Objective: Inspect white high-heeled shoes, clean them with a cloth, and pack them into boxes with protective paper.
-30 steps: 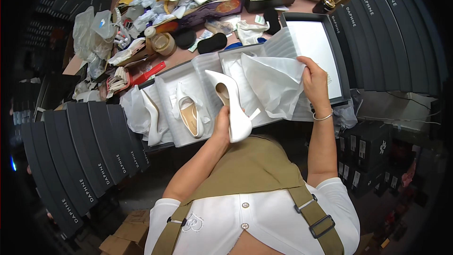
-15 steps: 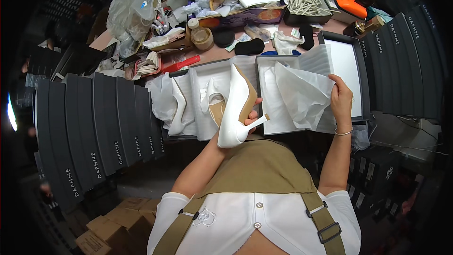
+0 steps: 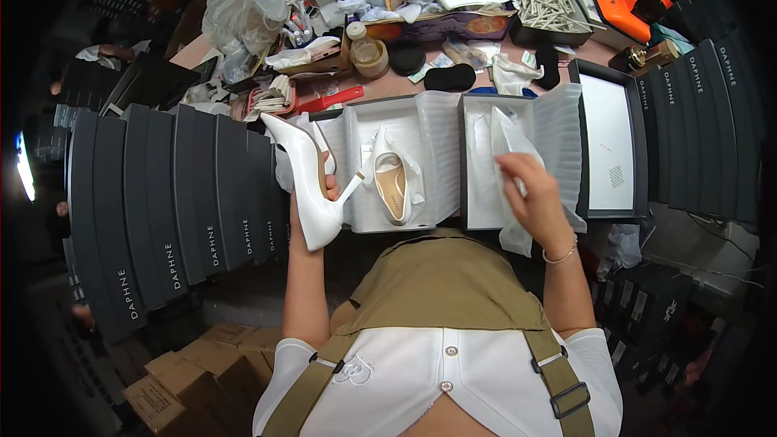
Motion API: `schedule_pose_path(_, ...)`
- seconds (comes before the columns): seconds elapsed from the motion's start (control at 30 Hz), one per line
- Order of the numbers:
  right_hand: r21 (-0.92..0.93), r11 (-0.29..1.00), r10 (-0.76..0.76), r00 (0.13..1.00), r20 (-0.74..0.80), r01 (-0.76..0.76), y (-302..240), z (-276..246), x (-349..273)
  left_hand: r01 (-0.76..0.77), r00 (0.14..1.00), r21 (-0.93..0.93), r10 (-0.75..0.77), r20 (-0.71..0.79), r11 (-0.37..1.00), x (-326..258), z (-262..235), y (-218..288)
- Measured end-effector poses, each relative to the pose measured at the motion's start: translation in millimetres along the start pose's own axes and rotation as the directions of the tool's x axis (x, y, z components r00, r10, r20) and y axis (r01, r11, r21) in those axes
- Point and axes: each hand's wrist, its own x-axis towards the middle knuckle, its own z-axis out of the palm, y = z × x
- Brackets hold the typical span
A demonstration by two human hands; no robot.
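My left hand [image 3: 330, 187] is wrapped round a white high-heeled shoe [image 3: 306, 178], raised at the left with its toe up and its heel jutting right. Partly behind it, a second white shoe [image 3: 325, 148] shows. A third white shoe [image 3: 392, 186] lies in the open middle box [image 3: 434, 222] on white lining. Over the right-hand open box [image 3: 464, 129], my right hand [image 3: 534, 198] has bent fingers pinching the thin white tissue paper [image 3: 503, 136]. The paper stands folded up and hangs past the box's near edge.
Rows of dark shoe boxes [image 3: 146, 210] stand left and more boxes [image 3: 692, 105] right. A white-lined lid [image 3: 609, 142] lies beside the right-hand box. Behind are a red-handled tool [image 3: 332, 99], a bottle [image 3: 368, 55], a box of pale sticks [image 3: 544, 0] and an orange device [image 3: 619, 12].
My left hand has carried the shoe left, uncovering the shoe in the middle box. My right hand has moved left and nearer with the tissue paper, folding it away from the right side.
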Motion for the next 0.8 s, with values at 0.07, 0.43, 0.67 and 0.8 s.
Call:
schedule_pose_path(0.07, 0.038, 0.993, -0.116, 0.982, 0.149, 0.111, -7, 30, 1, 0.005, 1.0, 0.027, -0.005, 0.021, 1.0, -9, 2, 1)
schedule_pose_path(0.43, -0.016, 0.984, 0.152, 0.793, 0.591, -0.177, 12, 95, -22, 0.33, 0.937, -0.034, -0.322, 0.135, 0.944, -28, 44, -49)
schedule_pose_path(0.67, -0.658, 0.753, 0.142, 0.975, 0.172, 0.006, 52, 42, -33, 0.413, 0.91, 0.003, -0.413, -0.036, 0.911, -13, 42, -70)
schedule_pose_path(0.8, -0.7, 0.688, 0.301, 0.953, 0.033, -0.193, 62, 3, -29, 0.468, 0.883, 0.125, -0.458, -0.103, 0.875, 4, 38, -95)
